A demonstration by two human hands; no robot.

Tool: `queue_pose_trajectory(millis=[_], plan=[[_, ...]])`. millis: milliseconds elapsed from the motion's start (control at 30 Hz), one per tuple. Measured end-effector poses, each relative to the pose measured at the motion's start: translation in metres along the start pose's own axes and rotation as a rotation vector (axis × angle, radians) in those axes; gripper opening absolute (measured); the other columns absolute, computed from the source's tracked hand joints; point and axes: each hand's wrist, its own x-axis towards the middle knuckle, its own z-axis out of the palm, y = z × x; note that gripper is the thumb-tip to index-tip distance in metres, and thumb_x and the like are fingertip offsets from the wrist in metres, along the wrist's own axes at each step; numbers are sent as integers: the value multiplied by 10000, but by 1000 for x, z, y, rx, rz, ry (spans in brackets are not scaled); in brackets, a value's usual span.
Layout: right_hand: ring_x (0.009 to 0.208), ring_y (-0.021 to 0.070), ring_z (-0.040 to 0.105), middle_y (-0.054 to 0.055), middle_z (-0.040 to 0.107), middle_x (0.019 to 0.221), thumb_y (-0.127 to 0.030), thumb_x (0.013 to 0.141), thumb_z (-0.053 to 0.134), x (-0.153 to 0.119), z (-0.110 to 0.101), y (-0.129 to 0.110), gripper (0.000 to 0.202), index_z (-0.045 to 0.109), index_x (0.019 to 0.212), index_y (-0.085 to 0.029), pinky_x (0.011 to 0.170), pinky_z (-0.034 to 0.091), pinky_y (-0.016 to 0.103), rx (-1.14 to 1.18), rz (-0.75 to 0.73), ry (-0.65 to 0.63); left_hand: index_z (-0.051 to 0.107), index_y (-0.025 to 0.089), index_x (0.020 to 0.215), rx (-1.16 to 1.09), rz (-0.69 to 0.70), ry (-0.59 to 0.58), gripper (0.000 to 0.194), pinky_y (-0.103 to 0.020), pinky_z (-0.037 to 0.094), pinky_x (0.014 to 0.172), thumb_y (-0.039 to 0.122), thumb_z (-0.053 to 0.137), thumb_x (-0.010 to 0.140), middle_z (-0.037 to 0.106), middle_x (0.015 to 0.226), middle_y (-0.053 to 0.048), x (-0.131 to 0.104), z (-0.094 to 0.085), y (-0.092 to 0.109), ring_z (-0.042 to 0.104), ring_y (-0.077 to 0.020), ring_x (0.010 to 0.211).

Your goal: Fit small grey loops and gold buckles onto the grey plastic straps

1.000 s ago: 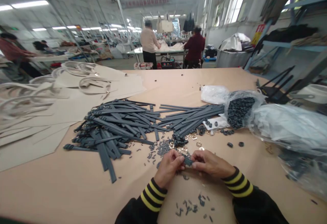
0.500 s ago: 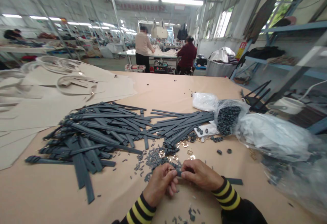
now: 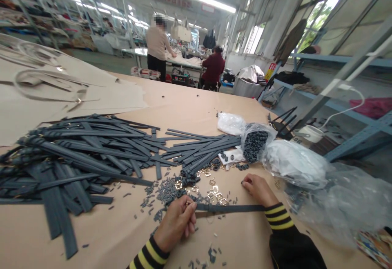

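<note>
My left hand (image 3: 179, 220) is closed on one end of a dark grey strap (image 3: 235, 208), with a bit of gold metal showing at its fingertips. The strap lies stretched to the right across the table, its far end passing behind my right wrist. My right hand (image 3: 259, 189) is up and beyond the strap, fingers pinched at the table, with a small dark strap loop (image 3: 242, 183) partly showing at the tips. Gold buckles (image 3: 217, 195) and a heap of small grey pieces (image 3: 168, 191) lie just beyond my left hand.
Dark straps (image 3: 92, 142) are piled at the left, with more straps (image 3: 202, 148) in the middle. Beige panels (image 3: 101, 93) cover the far left. A bag of dark loops (image 3: 255, 142) and clear plastic bags (image 3: 297, 162) sit at the right. Two people work at a table beyond.
My right hand has let go of the strap near my left hand and moved right, to where loose loops lay. The left hand keeps its grip. The view has swung to the right.
</note>
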Motion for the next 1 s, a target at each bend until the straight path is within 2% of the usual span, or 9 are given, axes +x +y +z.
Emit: queue_pose_trajectory(millis=[100, 200, 267, 400, 500, 633, 733, 1000], plan=[[551, 155, 519, 0, 543, 558, -206, 681, 494, -2, 9, -4, 89, 488, 595, -180, 529, 360, 240, 23, 3, -3, 397, 163, 640, -25, 9, 9, 264, -118, 289, 278, 392, 453, 757, 529, 447, 39, 1, 0, -2, 457, -54, 299], [549, 142, 513, -15, 528, 568, -217, 687, 505, -7, 9, -24, 93, 461, 611, -184, 522, 366, 233, 85, -31, -21, 396, 163, 638, -61, 17, 24, 272, -121, 296, 276, 401, 458, 754, 530, 441, 37, 1, -1, -4, 464, -59, 294], [533, 134, 515, -23, 521, 564, -240, 712, 506, -14, 8, -45, 105, 459, 640, -182, 510, 385, 230, 278, -59, -100, 394, 164, 647, -96, 25, 37, 280, -121, 295, 274, 415, 471, 747, 531, 450, 38, 2, -1, -6, 474, -63, 299], [577, 131, 559, 6, 590, 645, -324, 742, 538, -33, 19, -92, 175, 475, 711, -163, 543, 439, 235, 815, -70, -390, 396, 165, 676, -152, 41, 44, 288, -121, 297, 271, 429, 489, 740, 531, 463, 44, 3, -2, -7, 476, -64, 299], [548, 121, 562, 16, 618, 654, -387, 716, 578, -44, 36, -113, 252, 478, 703, -157, 527, 448, 231, 949, -1, -455, 388, 165, 687, -182, 56, 61, 291, -123, 303, 272, 432, 492, 739, 532, 465, 46, 3, -2, -6, 478, -66, 300], [593, 141, 588, 32, 640, 666, -411, 697, 603, -49, 50, -120, 282, 501, 686, -148, 557, 466, 242, 969, 73, -415, 382, 163, 692, -188, 67, 74, 278, -120, 301, 273, 414, 489, 746, 531, 469, 47, 2, -1, -5, 477, -61, 299], [644, 159, 604, 40, 651, 677, -412, 694, 612, -50, 53, -120, 282, 523, 689, -144, 588, 475, 252, 982, 99, -399, 386, 162, 686, -197, 83, 73, 284, -121, 305, 278, 416, 498, 742, 526, 466, 50, 2, -1, -6, 488, -66, 310], [606, 160, 598, 37, 649, 654, -464, 650, 641, -49, 57, -119, 341, 543, 696, -141, 584, 487, 275, 1039, 127, -381, 381, 165, 702, -294, 87, -1, 312, -131, 318, 290, 436, 535, 715, 537, 467, 50, 2, -4, -6, 488, -68, 311]])
